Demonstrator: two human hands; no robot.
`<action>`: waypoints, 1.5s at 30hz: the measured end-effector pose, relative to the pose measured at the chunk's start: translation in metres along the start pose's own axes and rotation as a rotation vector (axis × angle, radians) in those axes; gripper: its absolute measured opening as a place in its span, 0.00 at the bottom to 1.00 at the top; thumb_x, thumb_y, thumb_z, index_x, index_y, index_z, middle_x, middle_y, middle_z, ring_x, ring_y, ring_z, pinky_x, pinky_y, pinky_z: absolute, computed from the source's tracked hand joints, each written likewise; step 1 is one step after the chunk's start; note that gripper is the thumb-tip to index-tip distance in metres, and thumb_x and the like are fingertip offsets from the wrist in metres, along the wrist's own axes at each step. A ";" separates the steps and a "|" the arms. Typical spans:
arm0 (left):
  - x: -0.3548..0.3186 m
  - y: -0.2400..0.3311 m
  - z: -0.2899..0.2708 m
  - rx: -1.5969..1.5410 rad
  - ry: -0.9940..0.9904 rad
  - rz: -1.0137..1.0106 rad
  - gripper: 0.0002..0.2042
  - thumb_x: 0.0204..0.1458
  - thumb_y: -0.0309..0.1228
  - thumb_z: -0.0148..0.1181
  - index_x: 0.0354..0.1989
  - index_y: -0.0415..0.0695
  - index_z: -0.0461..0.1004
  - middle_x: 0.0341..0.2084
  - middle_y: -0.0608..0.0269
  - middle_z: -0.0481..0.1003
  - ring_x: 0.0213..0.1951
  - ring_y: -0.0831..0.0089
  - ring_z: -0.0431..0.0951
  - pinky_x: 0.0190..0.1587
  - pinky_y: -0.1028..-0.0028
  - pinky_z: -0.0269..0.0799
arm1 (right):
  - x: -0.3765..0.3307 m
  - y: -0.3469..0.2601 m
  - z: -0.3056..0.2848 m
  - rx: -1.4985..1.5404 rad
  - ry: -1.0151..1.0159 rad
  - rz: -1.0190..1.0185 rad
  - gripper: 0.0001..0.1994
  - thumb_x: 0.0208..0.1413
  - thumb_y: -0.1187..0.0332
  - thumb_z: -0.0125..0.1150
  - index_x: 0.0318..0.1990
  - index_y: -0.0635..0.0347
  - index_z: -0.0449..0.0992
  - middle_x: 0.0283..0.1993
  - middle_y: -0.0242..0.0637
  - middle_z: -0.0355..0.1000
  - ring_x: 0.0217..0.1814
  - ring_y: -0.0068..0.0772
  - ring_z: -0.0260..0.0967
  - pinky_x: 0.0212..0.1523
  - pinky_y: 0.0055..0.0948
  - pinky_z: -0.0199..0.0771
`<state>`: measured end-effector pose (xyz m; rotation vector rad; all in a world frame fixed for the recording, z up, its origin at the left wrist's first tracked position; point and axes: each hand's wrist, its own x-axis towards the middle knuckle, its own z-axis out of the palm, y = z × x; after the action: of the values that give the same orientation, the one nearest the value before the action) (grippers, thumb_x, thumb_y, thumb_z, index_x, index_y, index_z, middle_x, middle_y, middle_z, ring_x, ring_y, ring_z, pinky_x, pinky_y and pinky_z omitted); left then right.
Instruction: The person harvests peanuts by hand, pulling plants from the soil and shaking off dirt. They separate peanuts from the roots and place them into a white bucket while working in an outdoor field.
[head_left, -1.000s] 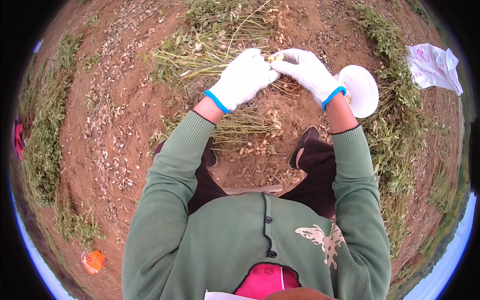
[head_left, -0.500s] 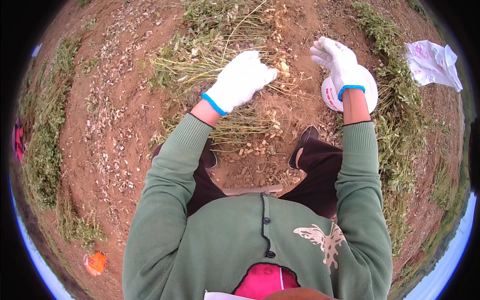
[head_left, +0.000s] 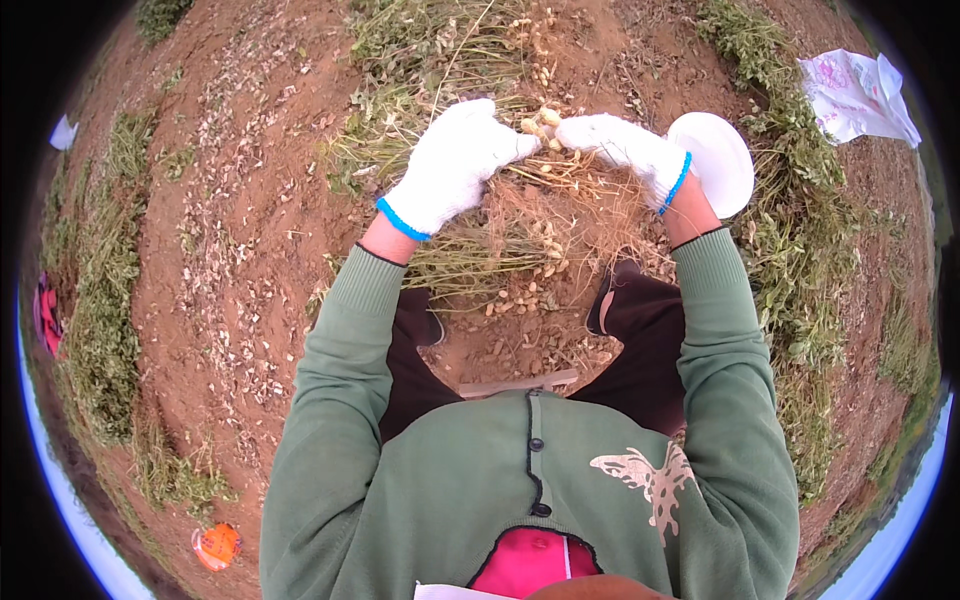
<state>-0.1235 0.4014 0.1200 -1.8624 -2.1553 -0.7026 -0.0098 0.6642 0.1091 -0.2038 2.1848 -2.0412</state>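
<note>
My left hand (head_left: pixel 455 165), in a white knitted glove with a blue cuff, is closed around a bunch of peanut plants (head_left: pixel 385 150). Their leafy tops point left and their roots right. Opposite it, my right hand (head_left: pixel 625 148), gloved alike, has its fingers together at the peanuts (head_left: pixel 548 118) on the root end, pinching at them. The two hands nearly meet there. Its fingertips are partly hidden among the pods. Just beyond my right wrist is a round white bucket (head_left: pixel 735 165).
More pulled plants (head_left: pixel 480 255) lie nearer my feet, with loose peanuts (head_left: pixel 525 298) on the soil. A row of plants (head_left: pixel 790 220) runs along the right, beside a white printed sack (head_left: pixel 860 95). An orange object (head_left: pixel 216 546) lies at lower left.
My right hand has come left from above the bucket to the peanuts, and its fingers have closed in. My left hand keeps its grip on the plants. The view has shifted slightly.
</note>
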 end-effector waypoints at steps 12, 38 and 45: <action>-0.011 -0.002 0.013 0.027 0.056 0.029 0.19 0.50 0.24 0.59 0.50 0.58 0.81 0.32 0.66 0.79 0.39 0.61 0.78 0.62 0.57 0.68 | 0.021 -0.041 0.021 -0.251 -0.014 0.379 0.16 0.54 0.62 0.73 0.46 0.62 0.83 0.42 0.26 0.78 0.45 0.19 0.69 0.48 0.23 0.66; -0.009 -0.004 0.015 0.026 -0.004 -0.006 0.24 0.45 0.19 0.60 0.52 0.57 0.79 0.31 0.65 0.79 0.40 0.57 0.77 0.62 0.58 0.68 | -0.087 0.029 -0.153 -1.268 0.914 0.498 0.30 0.54 0.60 0.69 0.65 0.56 0.71 0.62 0.46 0.73 0.58 0.37 0.74 0.58 0.35 0.72; -0.003 -0.001 -0.006 -0.123 -0.168 -0.183 0.28 0.40 0.21 0.65 0.54 0.54 0.79 0.43 0.58 0.78 0.48 0.57 0.74 0.61 0.63 0.68 | -0.010 -0.025 -0.064 -0.096 0.502 0.117 0.27 0.62 0.60 0.63 0.67 0.60 0.69 0.65 0.38 0.71 0.65 0.33 0.68 0.64 0.33 0.69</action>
<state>-0.1246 0.3957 0.1233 -1.8602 -2.4657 -0.7549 -0.0130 0.7272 0.1388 0.4672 2.4963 -2.0923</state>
